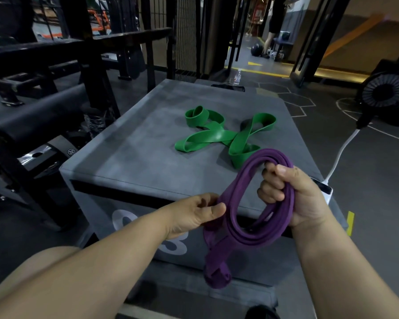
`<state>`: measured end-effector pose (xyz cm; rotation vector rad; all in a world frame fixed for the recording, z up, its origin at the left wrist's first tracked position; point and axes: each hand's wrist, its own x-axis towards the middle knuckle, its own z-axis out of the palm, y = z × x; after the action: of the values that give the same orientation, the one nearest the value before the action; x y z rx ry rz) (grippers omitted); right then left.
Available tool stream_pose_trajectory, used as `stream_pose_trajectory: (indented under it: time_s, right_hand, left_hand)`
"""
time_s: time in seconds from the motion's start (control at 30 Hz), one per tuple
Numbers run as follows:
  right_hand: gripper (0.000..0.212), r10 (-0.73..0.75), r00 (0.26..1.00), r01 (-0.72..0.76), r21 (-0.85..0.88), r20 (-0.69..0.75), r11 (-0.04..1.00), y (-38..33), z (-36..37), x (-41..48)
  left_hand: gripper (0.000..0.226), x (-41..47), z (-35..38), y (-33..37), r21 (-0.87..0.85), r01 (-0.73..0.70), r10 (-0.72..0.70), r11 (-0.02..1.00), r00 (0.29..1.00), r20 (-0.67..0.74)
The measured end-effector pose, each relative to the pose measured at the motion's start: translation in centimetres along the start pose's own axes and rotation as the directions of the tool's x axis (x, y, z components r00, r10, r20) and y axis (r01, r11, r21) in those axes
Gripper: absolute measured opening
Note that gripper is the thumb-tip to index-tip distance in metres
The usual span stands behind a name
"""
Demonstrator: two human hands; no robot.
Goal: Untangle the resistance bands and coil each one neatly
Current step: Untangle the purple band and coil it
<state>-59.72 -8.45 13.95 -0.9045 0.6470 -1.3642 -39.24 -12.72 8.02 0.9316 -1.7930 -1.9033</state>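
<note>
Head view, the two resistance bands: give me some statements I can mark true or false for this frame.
1. The right hand grips a coil of the purple band. True.
2. The left hand holds the green band. False: the left hand pinches the purple band, and the green band lies on the grey box with neither hand touching it.
3. The green band is coiled neatly. False: it lies in twisted, crossing loops.
4. Part of the purple band hangs loose below the coil. True.
5. The purple band rests on the box top. False: both hands hold it up in front of the box.
</note>
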Motion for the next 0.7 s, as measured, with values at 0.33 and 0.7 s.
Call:
stream_pose_trajectory:
  time_s: [0.33,0.7]
  right_hand:
    - [0.048,-0.063,0.997,0.068,0.096,-0.048,0.993,-1.6,-0.7,-0.2]
    - [0.051,-0.046,0.978,0.058,0.054,-0.202,0.997,-2.2,-2.7,-0.1]
  left_hand:
    - [0.030,0.3,0.2,-1.0,0.093,0.052,-0.053,0.994,0.999,0.006]
    - [0.021,1.6,-0.4,-2.6,0.150,0.147,-0.083,0.978,0.926,-0.368]
